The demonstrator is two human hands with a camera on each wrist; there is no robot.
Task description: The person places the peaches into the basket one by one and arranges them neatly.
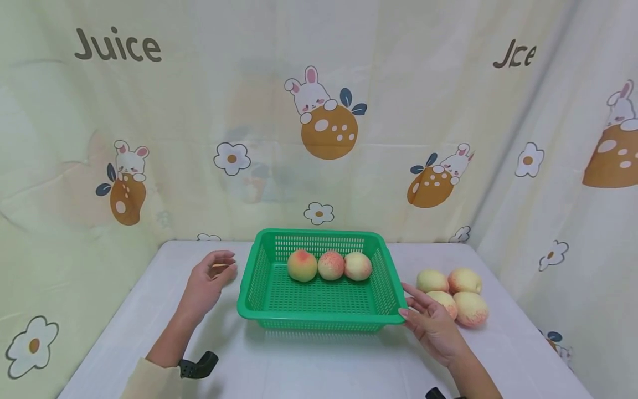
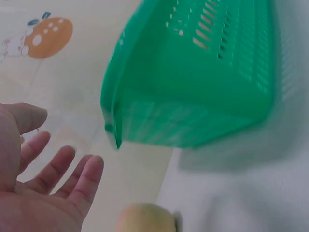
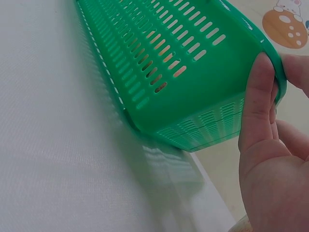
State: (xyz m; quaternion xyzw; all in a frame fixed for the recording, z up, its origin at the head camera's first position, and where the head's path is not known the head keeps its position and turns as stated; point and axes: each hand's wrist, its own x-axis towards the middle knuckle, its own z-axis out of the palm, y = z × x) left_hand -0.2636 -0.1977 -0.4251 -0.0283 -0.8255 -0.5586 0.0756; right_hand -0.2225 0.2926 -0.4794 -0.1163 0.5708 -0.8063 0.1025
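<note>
A green plastic basket point(image 1: 319, 317) with slotted walls stands on the table in front of me. Three peaches sit in a row toward its back: a yellow-red peach point(image 1: 302, 267), a speckled pink one point(image 1: 331, 266) and a pale one point(image 1: 358, 267). My right hand point(image 1: 438, 330) pinches the rim at the front right corner, thumb on one side and fingers on the other, as the right wrist view shows. Left of the basket, my left hand point(image 1: 204, 285) is held apart from the rim with its fingers spread, holding nothing. Below it in the left wrist view lies a peach point(image 2: 147, 221).
Several more peaches point(image 1: 471, 309) are grouped on the white table point(image 1: 319, 366) to the right, just beyond my right hand. A patterned curtain point(image 1: 209, 100) hangs behind the table and along its sides.
</note>
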